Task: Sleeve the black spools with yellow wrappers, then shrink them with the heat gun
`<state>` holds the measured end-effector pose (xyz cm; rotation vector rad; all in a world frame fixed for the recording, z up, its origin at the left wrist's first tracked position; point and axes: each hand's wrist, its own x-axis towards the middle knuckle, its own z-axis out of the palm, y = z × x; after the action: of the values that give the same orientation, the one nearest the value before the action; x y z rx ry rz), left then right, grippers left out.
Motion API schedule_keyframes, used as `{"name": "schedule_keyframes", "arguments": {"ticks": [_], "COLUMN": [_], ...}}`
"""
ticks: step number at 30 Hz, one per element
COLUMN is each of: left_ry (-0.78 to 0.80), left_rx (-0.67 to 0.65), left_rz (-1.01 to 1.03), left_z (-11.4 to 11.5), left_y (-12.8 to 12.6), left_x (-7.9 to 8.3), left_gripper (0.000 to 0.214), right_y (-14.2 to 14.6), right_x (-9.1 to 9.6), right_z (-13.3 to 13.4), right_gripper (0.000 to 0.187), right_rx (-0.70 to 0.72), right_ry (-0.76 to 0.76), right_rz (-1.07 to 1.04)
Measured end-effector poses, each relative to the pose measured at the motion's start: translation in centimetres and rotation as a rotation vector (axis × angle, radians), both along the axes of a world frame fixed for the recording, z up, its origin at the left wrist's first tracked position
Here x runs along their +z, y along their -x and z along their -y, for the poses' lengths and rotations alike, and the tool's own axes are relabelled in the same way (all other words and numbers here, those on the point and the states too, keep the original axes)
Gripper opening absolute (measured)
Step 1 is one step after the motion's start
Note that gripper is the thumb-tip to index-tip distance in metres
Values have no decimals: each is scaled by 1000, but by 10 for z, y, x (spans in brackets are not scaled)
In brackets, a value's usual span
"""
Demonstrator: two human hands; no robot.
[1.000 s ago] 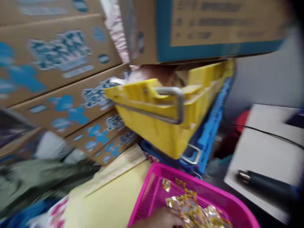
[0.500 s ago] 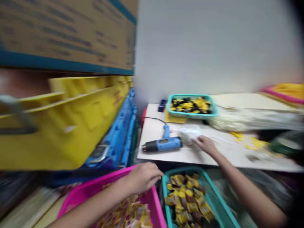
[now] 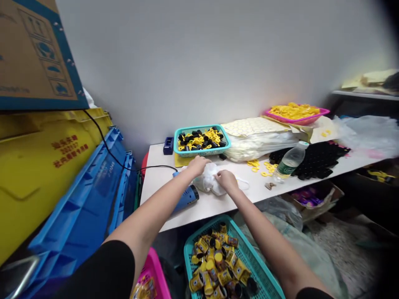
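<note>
Both hands are at a crumpled white plastic bag on the white table. My left hand reaches over the bag's upper left side, its fingers closed on the plastic. My right hand pinches the bag's right side, where a thin white loop trails off. Under my left forearm lies a blue heat gun, partly hidden. Just behind the hands stands a teal basket of yellow and black plastic parts. What the bag contains I cannot make out.
Below the table edge sit a teal basket of small yellow-wrapped cylinders and a pink basket. A water bottle leans among black parts. Blue crates and a yellow crate stack at left. A black cable hangs there.
My left hand has moved from above the pink basket up to the bag. My right hand stays at the bag. The view has swung to the right.
</note>
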<state>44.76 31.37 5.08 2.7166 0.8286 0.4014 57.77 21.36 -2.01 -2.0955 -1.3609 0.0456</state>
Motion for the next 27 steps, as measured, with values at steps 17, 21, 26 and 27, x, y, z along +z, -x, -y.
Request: {"name": "schedule_keyframes", "arguments": {"ticks": [17,21,26,27], "left_ry": [61,158,312,339], "left_rx": [-33,-98,-27,-21], "left_rz": [62,206,435,467], "left_z": [-8,2,-8,-8], "left_y": [24,8,13,16], "left_x": [3,25,71,78], "left_gripper": [18,15,34,37], "right_y": [-17,2,33,38], "right_x": [-34,3,68,76], "right_z": [129,112,47,34], "right_gripper": [47,43,30,26], "right_rx": [-131,-172,67,126], "right_ry": [-272,-432,-313,-172], "right_rz": [9,-44,-44,-41]}}
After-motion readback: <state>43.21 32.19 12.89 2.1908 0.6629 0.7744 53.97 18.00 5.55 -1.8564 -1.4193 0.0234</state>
